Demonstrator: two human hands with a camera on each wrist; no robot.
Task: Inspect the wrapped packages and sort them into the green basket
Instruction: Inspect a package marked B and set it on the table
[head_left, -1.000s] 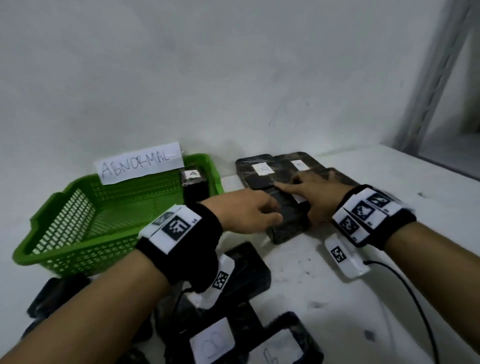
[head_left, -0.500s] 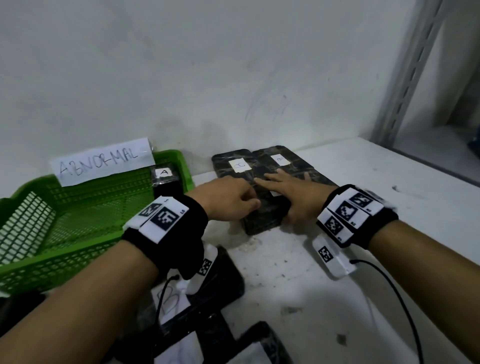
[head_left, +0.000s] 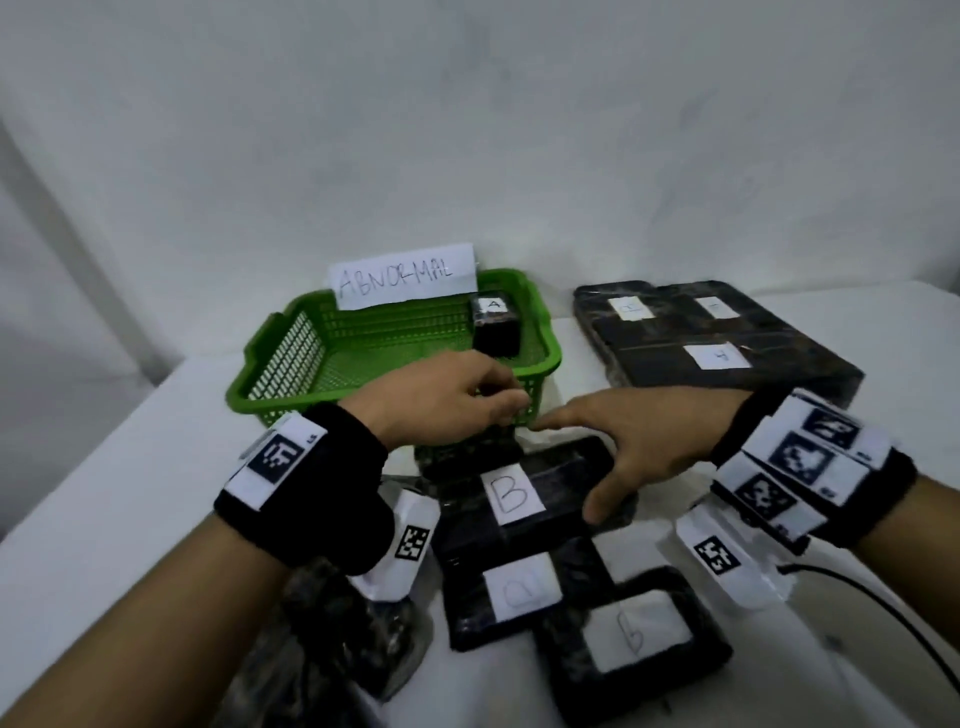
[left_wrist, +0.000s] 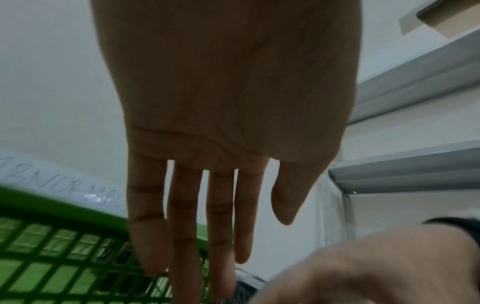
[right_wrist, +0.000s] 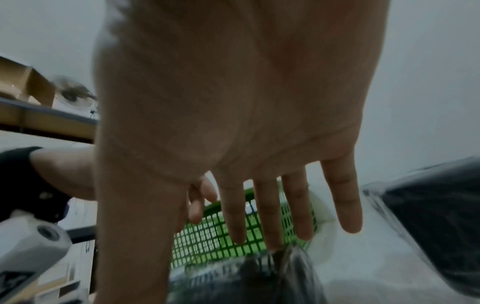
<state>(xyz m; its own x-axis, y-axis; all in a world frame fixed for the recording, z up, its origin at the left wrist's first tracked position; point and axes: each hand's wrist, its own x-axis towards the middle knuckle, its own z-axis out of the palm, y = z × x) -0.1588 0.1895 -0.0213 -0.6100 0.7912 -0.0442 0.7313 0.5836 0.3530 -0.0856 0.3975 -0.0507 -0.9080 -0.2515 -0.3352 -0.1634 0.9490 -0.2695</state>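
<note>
The green basket (head_left: 291, 358) stands at the back left with an "ABNORMAL" paper sign (head_left: 402, 278) on its rim and one black wrapped package marked A (head_left: 496, 325) inside. In front of it lies the black package marked B (head_left: 519, 493). My left hand (head_left: 457, 408) hovers over that package's far end by the basket's front wall, its fingers (left_wrist: 182, 236) straight and holding nothing. My right hand (head_left: 618, 441) is spread flat over the right side of package B, thumb at its edge. A right fingertip (right_wrist: 272, 236) touches shiny wrap.
A tight group of labelled black packages (head_left: 717, 343) lies at the back right. More labelled packages (head_left: 524, 592) (head_left: 634, 636) sit near me, and a dark wrapped heap (head_left: 337, 639) lies under my left forearm. A black cable (head_left: 883, 618) trails at the right. The white table (head_left: 130, 467) meets the wall behind.
Both hands have left the package group at the back right and come nearer and leftward, over package B in front of the basket. The view has swung left and down.
</note>
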